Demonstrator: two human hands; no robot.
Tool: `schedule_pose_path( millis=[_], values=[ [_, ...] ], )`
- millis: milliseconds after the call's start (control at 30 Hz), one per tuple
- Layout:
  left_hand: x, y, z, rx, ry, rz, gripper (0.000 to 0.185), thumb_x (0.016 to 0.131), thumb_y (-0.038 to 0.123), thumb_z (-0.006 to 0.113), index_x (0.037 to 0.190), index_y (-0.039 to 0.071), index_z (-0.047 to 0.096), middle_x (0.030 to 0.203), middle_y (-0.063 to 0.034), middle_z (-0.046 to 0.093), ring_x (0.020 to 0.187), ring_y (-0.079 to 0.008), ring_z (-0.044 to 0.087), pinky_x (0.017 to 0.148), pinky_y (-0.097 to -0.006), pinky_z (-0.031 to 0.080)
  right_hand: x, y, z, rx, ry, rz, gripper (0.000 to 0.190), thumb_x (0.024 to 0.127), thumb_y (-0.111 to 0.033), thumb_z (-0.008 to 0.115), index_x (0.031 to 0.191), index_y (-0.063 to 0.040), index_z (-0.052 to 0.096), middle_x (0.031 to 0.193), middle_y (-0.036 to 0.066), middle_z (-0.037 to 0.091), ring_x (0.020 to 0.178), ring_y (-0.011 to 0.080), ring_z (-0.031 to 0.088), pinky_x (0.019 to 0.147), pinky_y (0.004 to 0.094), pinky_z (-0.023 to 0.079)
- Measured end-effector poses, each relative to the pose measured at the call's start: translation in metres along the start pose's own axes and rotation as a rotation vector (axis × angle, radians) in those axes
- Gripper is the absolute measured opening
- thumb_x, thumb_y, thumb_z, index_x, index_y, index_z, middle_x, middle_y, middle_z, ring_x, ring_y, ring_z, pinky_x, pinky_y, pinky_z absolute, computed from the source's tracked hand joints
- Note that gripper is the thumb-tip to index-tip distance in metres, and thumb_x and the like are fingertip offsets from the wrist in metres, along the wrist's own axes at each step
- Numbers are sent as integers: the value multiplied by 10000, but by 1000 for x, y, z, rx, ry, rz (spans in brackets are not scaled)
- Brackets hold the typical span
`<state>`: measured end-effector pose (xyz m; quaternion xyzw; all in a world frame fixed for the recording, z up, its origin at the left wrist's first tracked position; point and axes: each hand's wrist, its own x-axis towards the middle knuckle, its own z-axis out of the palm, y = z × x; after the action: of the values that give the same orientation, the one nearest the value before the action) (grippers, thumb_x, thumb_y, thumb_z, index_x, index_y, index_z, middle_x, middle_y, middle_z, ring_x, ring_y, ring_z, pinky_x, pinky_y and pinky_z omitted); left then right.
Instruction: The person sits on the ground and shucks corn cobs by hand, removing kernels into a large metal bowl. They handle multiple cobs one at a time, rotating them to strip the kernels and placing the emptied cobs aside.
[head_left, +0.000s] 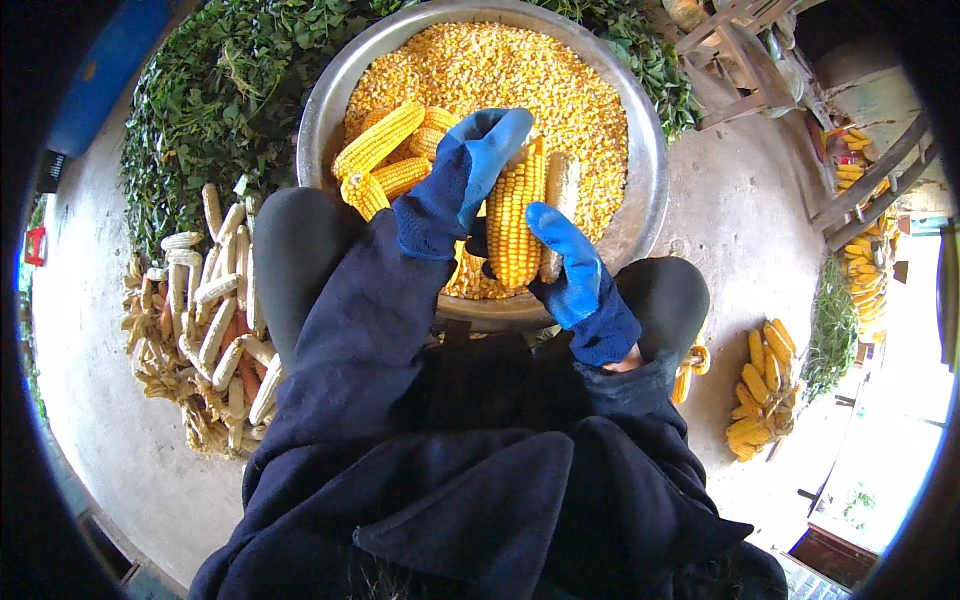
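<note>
Above a wide metal basin (652, 161), my gloved left hand (491, 154) grips an ear of yellow corn (514, 225) by its upper side. The ear stands nearly lengthwise in view, its kernels facing up. A pale bare corncob (561, 184) lies along the ear's right side. My gloved right hand (574, 262) is closed around this cob, its thumb across it and touching the ear's edge. The fingers of both blue gloves are partly hidden beneath. Several whole ears (382, 142) rest in the basin's left part, on loose kernels (495, 67).
Stripped cobs (217, 322) are heaped on the floor at left, beside dry husks (150, 360). Green leafy vines (225, 97) are piled behind the basin. Bundled ears (761, 390) lie at right; a wooden chair (739, 67) is at upper right. My knees flank the basin.
</note>
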<state>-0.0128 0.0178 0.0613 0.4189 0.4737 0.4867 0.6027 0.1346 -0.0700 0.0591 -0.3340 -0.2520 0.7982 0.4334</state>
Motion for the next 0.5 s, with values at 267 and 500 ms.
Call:
schedule_pose_path(
  millis=[267,500],
  values=[
    [1,39,-12,804,255,608,550,847,421,679,1199,3,613,1201,-260,604,1167,-368,567,1007,-398,441,39,-25,-11,-235,89,-126,477,943,-372,552,1321,-85,509,1223,144,615,1129,301,591,950,420,490],
    [-50,126,45,790,-421,565,368,801,399,672,949,62,693,848,-209,661,816,-390,653,717,-461,524,67,-98,19,-134,111,160,538,900,-356,629,1324,-51,498,1252,178,594,1122,318,603,915,433,526]
  ],
)
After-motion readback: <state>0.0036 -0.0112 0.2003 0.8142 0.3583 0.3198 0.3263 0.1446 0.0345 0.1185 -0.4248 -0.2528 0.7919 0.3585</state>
